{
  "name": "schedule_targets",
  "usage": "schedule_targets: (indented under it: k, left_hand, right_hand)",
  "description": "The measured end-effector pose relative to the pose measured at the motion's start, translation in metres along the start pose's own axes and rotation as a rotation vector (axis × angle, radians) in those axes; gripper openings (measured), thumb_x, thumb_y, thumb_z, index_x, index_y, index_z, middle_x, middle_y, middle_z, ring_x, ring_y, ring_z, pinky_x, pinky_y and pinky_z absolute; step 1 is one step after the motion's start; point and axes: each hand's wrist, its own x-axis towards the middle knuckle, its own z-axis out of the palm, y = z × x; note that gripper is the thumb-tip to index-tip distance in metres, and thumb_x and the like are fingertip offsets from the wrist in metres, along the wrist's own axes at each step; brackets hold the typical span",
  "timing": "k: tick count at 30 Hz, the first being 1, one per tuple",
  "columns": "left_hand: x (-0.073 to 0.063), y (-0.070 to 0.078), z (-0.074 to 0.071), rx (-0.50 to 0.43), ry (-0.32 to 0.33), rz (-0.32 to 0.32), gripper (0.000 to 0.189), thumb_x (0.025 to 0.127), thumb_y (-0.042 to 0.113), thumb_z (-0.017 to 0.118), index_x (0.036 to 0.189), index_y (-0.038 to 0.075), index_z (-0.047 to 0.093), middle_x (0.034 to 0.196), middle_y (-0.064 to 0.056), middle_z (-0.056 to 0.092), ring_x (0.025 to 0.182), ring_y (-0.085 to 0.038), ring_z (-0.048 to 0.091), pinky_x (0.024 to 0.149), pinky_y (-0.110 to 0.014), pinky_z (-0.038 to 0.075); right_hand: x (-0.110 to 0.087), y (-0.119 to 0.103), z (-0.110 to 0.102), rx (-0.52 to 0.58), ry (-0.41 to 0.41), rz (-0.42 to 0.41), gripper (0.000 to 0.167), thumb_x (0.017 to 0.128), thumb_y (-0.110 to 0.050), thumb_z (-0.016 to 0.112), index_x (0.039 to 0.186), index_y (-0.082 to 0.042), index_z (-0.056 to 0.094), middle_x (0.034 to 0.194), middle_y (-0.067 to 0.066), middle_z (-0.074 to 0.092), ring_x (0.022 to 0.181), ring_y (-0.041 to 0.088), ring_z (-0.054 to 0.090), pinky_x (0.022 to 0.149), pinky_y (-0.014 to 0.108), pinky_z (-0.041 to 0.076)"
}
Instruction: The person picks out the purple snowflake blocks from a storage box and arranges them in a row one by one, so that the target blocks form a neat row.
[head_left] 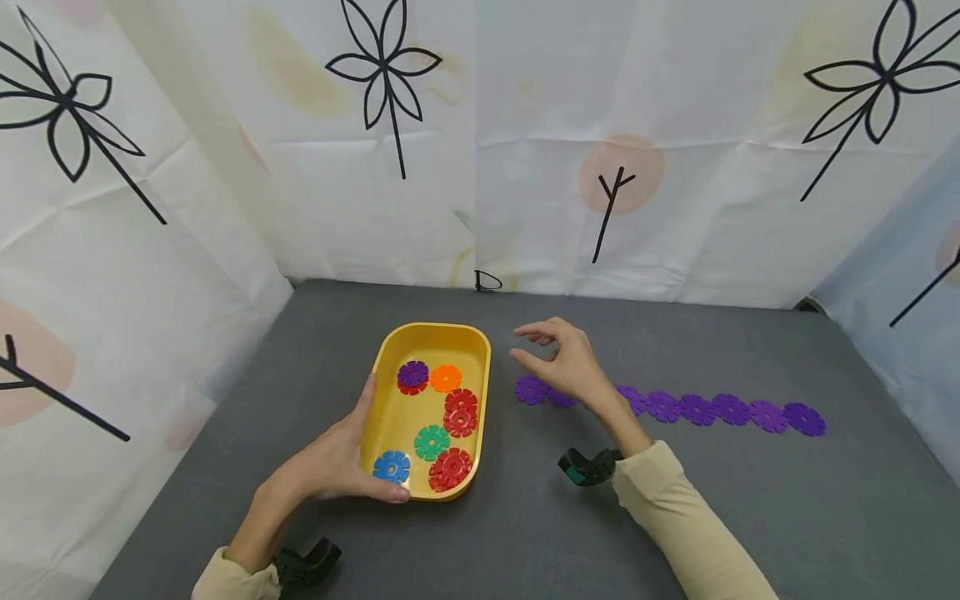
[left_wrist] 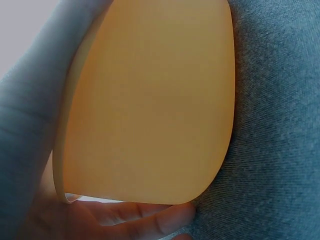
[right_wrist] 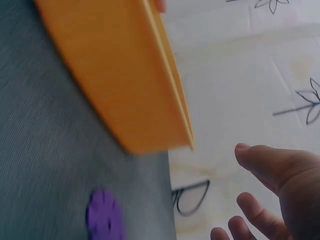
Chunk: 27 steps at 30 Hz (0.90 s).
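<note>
A yellow plastic tray (head_left: 408, 417) is gripped at its left side by my left hand (head_left: 330, 467), with the thumb along the near edge. Flower-shaped plastic discs lie inside: several red (head_left: 451, 471), plus blue (head_left: 392, 466), green (head_left: 431, 442), orange (head_left: 446, 378) and purple (head_left: 413, 372) ones. In the left wrist view, fingers (left_wrist: 150, 222) show at one end of the tray's wall (left_wrist: 150, 100). To the tray's right, my right hand (head_left: 566, 358) holds nothing, thumb and fingers apart. It hovers over a row of purple discs (head_left: 697, 409), hiding part of it.
A dark grey cloth-covered table (head_left: 525, 533) lies under everything. White printed fabric (head_left: 525, 100) hangs behind it and along both sides. Each wrist wears a dark camera mount, such as the right one (head_left: 588, 467).
</note>
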Motion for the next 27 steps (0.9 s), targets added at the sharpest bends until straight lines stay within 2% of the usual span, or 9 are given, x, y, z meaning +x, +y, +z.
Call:
schedule_targets:
  k: [6, 11, 15, 20, 24, 27]
  left_hand:
    - [0.000, -0.002, 0.000, -0.007, -0.001, 0.008, 0.155, 0.064, 0.059, 0.091, 0.161, 0.021, -0.024, 0.164, -0.024, 0.025, 0.123, -0.028, 0.054, 0.105, -0.050, 0.050]
    - [0.000, -0.001, -0.001, -0.008, -0.008, 0.009, 0.155, 0.064, 0.059, 0.091, 0.161, 0.021, -0.024, 0.165, -0.024, 0.022, 0.124, -0.028, 0.053, 0.105, -0.050, 0.049]
    - [0.000, 0.000, -0.001, 0.000, -0.010, 0.005, 0.156, 0.064, 0.059, 0.091, 0.161, 0.021, -0.024, 0.164, -0.024, 0.025, 0.123, -0.028, 0.054, 0.105, -0.051, 0.049]
    - [0.000, -0.001, -0.001, 0.006, -0.010, -0.003, 0.155, 0.064, 0.059, 0.091, 0.161, 0.020, -0.024, 0.163, -0.024, 0.028, 0.123, -0.028, 0.054, 0.105, -0.051, 0.049]
    - [0.000, -0.001, -0.001, 0.017, -0.011, -0.004, 0.155, 0.064, 0.060, 0.090, 0.161, 0.020, -0.023, 0.163, -0.024, 0.029, 0.125, -0.029, 0.054, 0.106, -0.053, 0.049]
    - [0.000, -0.001, -0.001, 0.028, -0.010, -0.003, 0.155, 0.064, 0.061, 0.090, 0.161, 0.020, -0.023, 0.164, -0.025, 0.027, 0.128, -0.032, 0.054, 0.107, -0.054, 0.048]
  right_hand:
    - [0.028, -0.029, 0.041, 0.059, -0.048, -0.067, 0.029, 0.092, -0.019, 0.077, 0.117, -0.006, 0.076, 0.111, 0.019, 0.069, 0.105, 0.036, 0.063, 0.094, 0.052, 0.052]
    - [0.042, -0.044, 0.068, 0.107, -0.062, -0.114, 0.025, 0.092, -0.017, 0.076, 0.114, -0.004, 0.077, 0.106, 0.018, 0.069, 0.102, 0.033, 0.063, 0.095, 0.050, 0.053]
    - [0.049, -0.049, 0.084, 0.124, -0.038, -0.110, 0.023, 0.092, -0.016, 0.075, 0.112, -0.004, 0.077, 0.104, 0.016, 0.069, 0.099, 0.031, 0.063, 0.093, 0.047, 0.054]
    - [0.053, -0.049, 0.100, 0.157, -0.034, -0.064, 0.022, 0.093, -0.016, 0.074, 0.111, -0.003, 0.077, 0.104, 0.016, 0.069, 0.098, 0.030, 0.064, 0.091, 0.045, 0.054]
    - [0.053, -0.049, 0.108, 0.096, -0.087, -0.052, 0.023, 0.094, -0.019, 0.074, 0.112, -0.005, 0.077, 0.106, 0.014, 0.070, 0.101, 0.029, 0.064, 0.091, 0.039, 0.054]
    - [0.053, -0.051, 0.111, -0.022, -0.167, -0.033, 0.027, 0.094, -0.027, 0.075, 0.115, -0.010, 0.078, 0.111, 0.010, 0.071, 0.105, 0.026, 0.064, 0.086, 0.033, 0.054]
